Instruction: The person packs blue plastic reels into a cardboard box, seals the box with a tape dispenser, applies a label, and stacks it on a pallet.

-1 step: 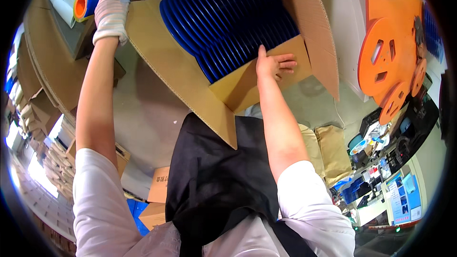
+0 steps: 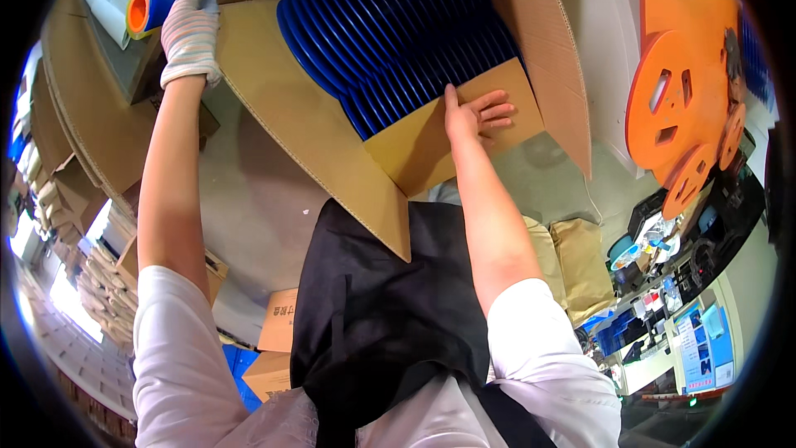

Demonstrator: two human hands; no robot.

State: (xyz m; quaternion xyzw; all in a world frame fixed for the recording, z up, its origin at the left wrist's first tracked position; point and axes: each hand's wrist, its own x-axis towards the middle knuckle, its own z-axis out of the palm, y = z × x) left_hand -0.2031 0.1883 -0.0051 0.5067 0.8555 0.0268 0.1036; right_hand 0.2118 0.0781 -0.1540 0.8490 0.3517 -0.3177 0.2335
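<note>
Head view: one open cardboard box [image 2: 278, 91] holds two adjoining rows of blue discs [image 2: 390, 37] (packed too tightly for a sure count). One bare right hand [image 2: 471, 119] spreads its fingers at the box's near side; one gloved left hand [image 2: 189, 37] is at its left edge, whether gripping I can't make out.

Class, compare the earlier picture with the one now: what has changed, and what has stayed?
Very little: the right hand has shifted slightly left at the near side of the box. No grip was visibly taken or released. The gloved left hand stays at the box's left side, and the blue discs remain inside.
</note>
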